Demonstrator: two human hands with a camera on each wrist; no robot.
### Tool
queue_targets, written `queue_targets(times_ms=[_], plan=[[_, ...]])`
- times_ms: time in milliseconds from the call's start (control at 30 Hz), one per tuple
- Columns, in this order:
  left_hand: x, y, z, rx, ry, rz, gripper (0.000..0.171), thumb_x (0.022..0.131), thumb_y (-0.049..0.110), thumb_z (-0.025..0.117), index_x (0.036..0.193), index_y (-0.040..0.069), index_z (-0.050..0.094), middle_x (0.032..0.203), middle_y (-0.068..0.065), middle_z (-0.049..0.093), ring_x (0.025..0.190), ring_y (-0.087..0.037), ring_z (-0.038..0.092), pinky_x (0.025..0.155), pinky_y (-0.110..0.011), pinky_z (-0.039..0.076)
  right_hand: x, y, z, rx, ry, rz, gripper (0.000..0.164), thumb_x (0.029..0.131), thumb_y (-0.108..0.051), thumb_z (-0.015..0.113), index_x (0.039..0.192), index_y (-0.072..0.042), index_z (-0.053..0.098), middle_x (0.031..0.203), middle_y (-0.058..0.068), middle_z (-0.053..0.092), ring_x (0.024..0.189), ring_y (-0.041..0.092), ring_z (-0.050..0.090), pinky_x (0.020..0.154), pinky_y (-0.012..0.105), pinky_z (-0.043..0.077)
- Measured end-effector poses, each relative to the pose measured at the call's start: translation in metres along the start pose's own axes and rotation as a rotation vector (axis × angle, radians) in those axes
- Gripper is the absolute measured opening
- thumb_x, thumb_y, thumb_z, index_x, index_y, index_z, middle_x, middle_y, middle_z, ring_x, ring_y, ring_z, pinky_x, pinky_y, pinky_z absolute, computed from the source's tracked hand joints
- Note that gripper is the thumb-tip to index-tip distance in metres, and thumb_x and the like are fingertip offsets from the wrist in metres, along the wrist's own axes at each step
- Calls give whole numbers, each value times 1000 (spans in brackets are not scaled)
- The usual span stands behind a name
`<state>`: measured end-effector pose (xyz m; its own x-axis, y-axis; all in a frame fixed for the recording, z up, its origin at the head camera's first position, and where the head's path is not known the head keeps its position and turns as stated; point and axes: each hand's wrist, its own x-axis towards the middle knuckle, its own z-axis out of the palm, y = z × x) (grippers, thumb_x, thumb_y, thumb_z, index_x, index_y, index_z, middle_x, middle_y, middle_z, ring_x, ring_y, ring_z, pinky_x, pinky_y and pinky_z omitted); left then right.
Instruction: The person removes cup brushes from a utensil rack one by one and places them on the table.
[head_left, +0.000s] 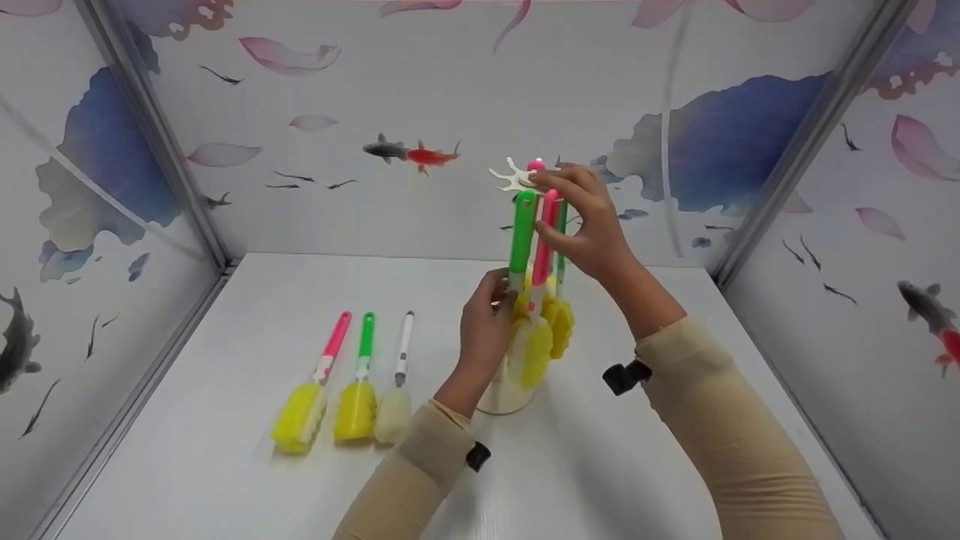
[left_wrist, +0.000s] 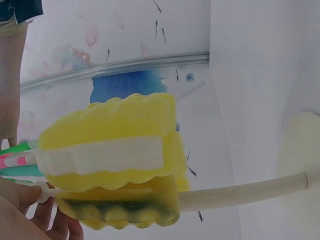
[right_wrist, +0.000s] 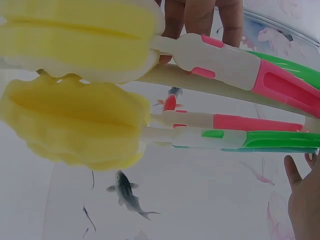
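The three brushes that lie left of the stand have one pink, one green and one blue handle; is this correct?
Not blue: the third brush has a white handle, as the head view shows. The pink handle, green handle and place left of the stand are correct.

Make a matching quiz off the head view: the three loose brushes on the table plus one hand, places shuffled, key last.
Things
1. Loose pink-handled brush
2. Loose green-handled brush
3. Loose white-handled brush
4. Right hand

Places
A. Middle of the row of three
B. Up by the hooked top of the stand
C. End of the row nearest the stand
D. End of the row farthest from the stand

Pairs: 1-D, 2-A, 3-C, 4-B
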<state>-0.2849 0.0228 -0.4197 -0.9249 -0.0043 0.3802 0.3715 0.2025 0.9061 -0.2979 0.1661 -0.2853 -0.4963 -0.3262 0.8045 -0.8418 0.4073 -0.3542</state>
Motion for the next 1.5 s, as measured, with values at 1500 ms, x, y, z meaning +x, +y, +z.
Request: queue_targets(times_ms=[1500], plan=[[-13,-20,-12,499,194,468,57,94,14,65,147,11,43,83,-4,60,72,-16,52,77,-22,53,-7,49,10,-22,41,-35,48,79,-6,76,126,-5,64,124,13,58,129,28,39,102,41,43]])
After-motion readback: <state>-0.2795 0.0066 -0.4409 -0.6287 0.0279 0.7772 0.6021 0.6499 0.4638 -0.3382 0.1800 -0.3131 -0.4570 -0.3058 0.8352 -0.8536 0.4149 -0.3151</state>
